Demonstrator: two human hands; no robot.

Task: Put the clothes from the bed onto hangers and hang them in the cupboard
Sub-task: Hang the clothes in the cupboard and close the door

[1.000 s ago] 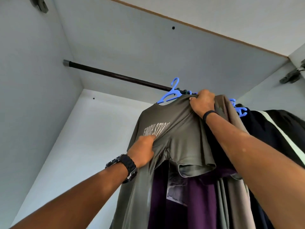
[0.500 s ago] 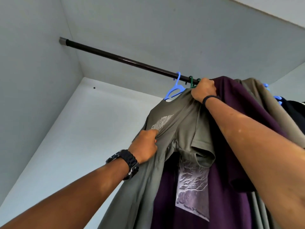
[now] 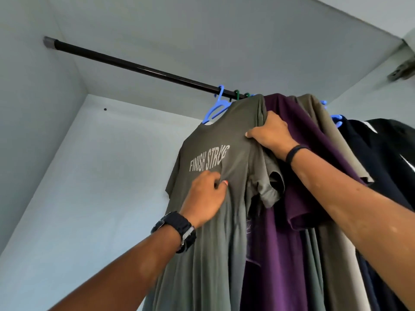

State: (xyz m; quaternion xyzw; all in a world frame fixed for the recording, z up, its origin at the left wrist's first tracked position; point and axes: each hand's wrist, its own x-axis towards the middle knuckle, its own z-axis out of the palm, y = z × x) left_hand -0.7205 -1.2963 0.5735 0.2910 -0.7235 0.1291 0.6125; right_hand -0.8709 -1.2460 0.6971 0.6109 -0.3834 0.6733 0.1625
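- Nearest to us, our left hand (image 3: 207, 196) pinches a fold of the olive T-shirt (image 3: 215, 216) just under its printed words. We judge this grip is there to pull the front flat so the cloth drapes straight. A black watch (image 3: 177, 230) sits on that wrist.
- A little farther up, our right hand (image 3: 270, 131) grips the shirt's bunched shoulder, fingers curled over the fabric. That hold seems meant to seat the shoulder on its hanger and keep the shirt off its neighbour. A thin black band (image 3: 294, 152) circles this wrist.
- The shirt itself already hangs on a blue hanger (image 3: 216, 107), whose hook is over the dark rail (image 3: 134, 66) inside the cupboard (image 3: 56, 176). So this garment looks hung, with only tidying left.
- Pressed against its right side is a purple shirt (image 3: 289, 221), then a grey-beige garment (image 3: 336, 140) and dark clothes (image 3: 381, 153). They crowd the rail's right end and get in the way of a clean drape.
- Green hooks (image 3: 240, 95) sit on the rail just behind the blue one.
- The rail's left stretch is bare, offering room to slide things along.
- The bed is out of sight, so we cannot tell what remains there.
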